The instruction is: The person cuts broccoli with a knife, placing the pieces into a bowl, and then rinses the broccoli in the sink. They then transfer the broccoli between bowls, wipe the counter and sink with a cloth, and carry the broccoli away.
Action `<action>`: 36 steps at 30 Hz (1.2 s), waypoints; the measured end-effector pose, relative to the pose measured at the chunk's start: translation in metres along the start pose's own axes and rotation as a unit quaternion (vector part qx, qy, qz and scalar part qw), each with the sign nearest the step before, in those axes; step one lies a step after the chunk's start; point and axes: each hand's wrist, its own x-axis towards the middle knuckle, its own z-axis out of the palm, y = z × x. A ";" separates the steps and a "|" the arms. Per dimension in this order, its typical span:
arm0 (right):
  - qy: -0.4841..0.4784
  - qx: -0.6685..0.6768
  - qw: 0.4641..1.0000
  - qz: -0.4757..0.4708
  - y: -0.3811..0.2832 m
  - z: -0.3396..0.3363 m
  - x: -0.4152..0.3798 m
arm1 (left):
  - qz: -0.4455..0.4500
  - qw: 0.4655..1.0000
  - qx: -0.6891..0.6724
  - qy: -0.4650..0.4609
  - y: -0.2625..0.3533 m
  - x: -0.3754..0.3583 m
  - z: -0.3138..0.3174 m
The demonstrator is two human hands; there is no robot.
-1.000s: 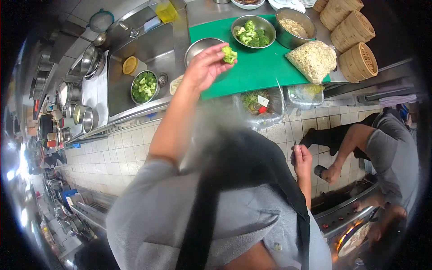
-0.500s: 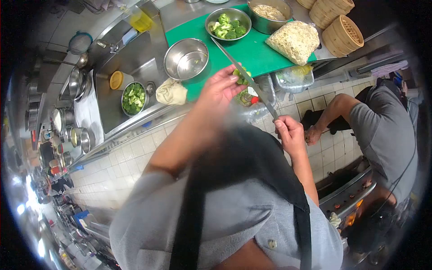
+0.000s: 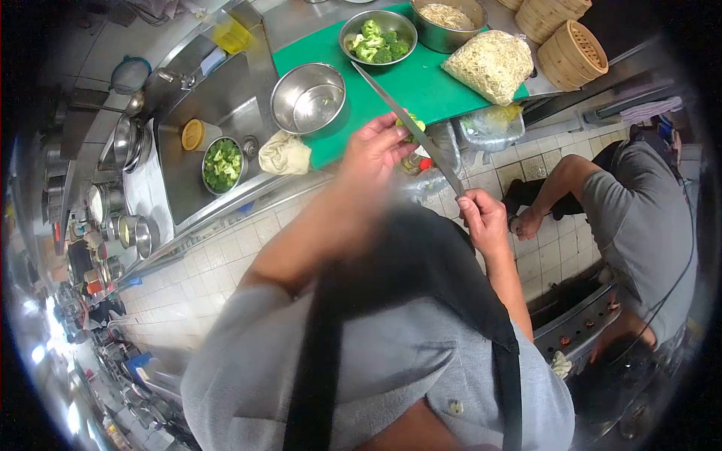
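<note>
Between its fingertips my left hand (image 3: 372, 146) pinches a small green broccoli piece (image 3: 413, 126), partly hidden behind the blade. My right hand (image 3: 483, 216) is wrapped round the handle of a long knife (image 3: 432, 154). The blade slants up and left across the broccoli piece, its tip near a steel bowl of broccoli florets (image 3: 382, 43). Under the hands' far side lies a green cutting board (image 3: 398, 94). On its left part stands a second steel bowl (image 3: 289, 101) with a few green bits inside.
A bag of pale shreds (image 3: 492, 66), a steel pot (image 3: 449, 39) and bamboo steamers (image 3: 571, 60) stand to the right. A crumpled cloth (image 3: 284, 154) lies by the sink (image 3: 180, 158), which holds another broccoli bowl (image 3: 224, 165). A co-worker (image 3: 643, 210) bends close on my right.
The broccoli piece and my left fingers have turned slightly against the blade. My right hand has barely moved. The co-worker's hand and head have shifted a little.
</note>
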 end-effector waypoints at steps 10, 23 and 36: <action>0.031 -0.052 0.997 -0.055 0.040 0.007 -0.012 | -0.015 1.000 0.006 0.025 -0.002 -0.007 -0.007; 0.049 0.023 0.983 0.173 0.102 -0.027 -0.055 | 0.070 0.975 0.208 0.014 0.067 0.031 -0.005; 0.096 0.107 0.963 0.228 0.104 -0.034 -0.057 | 0.270 0.702 0.656 -0.060 0.021 0.146 0.000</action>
